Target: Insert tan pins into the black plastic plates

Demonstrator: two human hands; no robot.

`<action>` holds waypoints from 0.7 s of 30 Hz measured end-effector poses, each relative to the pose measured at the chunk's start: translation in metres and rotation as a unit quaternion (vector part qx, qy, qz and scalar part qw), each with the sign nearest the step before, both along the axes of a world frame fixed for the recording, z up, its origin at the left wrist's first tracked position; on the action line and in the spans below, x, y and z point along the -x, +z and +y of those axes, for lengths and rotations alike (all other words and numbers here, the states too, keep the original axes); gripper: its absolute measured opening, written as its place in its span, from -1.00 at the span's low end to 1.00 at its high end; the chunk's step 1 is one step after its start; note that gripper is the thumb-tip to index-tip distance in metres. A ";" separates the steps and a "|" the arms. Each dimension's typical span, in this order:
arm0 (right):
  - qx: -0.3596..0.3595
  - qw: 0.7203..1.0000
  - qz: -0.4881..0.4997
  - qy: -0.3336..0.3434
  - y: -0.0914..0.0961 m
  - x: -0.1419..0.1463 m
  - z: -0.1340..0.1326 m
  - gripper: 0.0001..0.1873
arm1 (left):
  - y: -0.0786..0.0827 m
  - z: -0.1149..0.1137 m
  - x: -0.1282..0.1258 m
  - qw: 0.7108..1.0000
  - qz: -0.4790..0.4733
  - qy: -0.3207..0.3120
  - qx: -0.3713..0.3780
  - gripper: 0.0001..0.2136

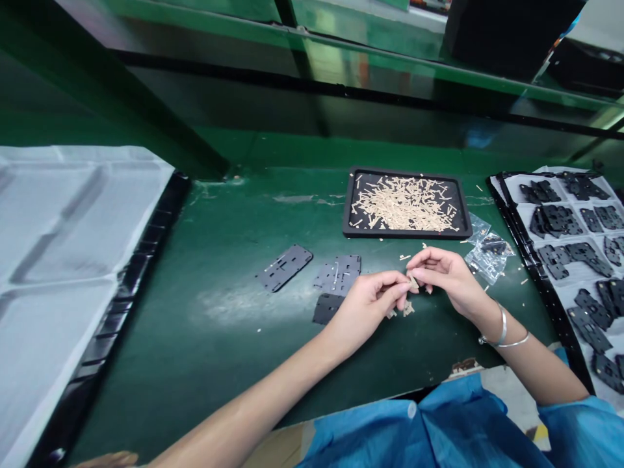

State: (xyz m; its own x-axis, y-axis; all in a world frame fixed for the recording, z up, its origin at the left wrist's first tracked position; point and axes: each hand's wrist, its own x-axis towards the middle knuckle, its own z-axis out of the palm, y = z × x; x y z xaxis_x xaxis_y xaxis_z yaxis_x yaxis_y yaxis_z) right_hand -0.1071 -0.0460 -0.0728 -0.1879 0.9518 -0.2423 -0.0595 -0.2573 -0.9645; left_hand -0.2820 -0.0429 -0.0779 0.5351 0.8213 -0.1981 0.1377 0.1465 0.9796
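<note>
Beige strip (pixel 413 282): small, thin, pinched between left hand (pixel 370 300) and right hand (pixel 446 273).

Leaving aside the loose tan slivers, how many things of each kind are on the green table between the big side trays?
Dark flat plates, as far as visible: 3
Black tray of slivers: 1
Heap of clear bags: 1
Hands pinching a sliver: 2
Total: 7

Both forearms extended, left hand (pixel 369 300) and right hand (pixel 446 275) fingertips pinched together, meeting
</note>
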 end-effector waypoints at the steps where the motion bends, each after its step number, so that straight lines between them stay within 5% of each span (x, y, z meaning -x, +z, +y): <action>1: 0.010 1.000 0.007 0.002 0.000 0.000 0.000 -0.79 | 0.000 0.000 0.000 1.000 0.000 0.001 -0.004 -0.75; 15: -0.007 1.000 0.013 0.006 -0.003 0.002 0.002 -0.76 | 0.008 0.002 0.006 0.993 0.052 0.073 -0.073 -0.74; 21: 0.016 0.996 0.042 -0.077 -0.006 0.004 0.008 -0.72 | -0.007 0.007 0.013 0.962 0.110 0.006 -0.250 -0.70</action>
